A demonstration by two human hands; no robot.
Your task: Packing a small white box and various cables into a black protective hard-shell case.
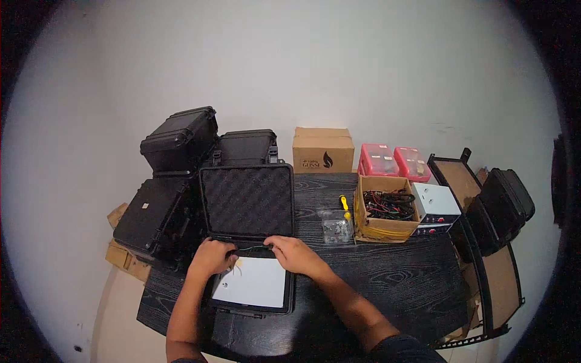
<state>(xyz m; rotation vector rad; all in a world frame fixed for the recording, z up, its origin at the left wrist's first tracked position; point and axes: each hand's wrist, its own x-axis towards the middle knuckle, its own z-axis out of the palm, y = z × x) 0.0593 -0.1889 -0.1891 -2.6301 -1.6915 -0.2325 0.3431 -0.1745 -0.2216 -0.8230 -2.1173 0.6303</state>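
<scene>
An open black hard case lies on the table before me, its lid (pixel 247 199) raised and lined with dark egg-crate foam. A flat white panel (pixel 254 284) fills most of the base. Across the hinge side of the base stretches a thin cable (pixel 249 247), running between my two hands. My left hand (pixel 213 257) has its fingers curled and pinched at the cable's left part, over the panel's far left corner. The right hand (pixel 293 254) pinches the other part near the hinge. Fine wire ends (pixel 237 270) show below my left fingers; their exact hold is partly hidden.
Closed black cases (pixel 151 215) are stacked at the left. At the back stands a closed cardboard box (pixel 324 151). Rightward are an open carton of wires (pixel 387 209), pink-red containers (pixel 379 158), white boxes (pixel 434 202), a clear tray (pixel 336 231) and a yellow tool (pixel 344 203).
</scene>
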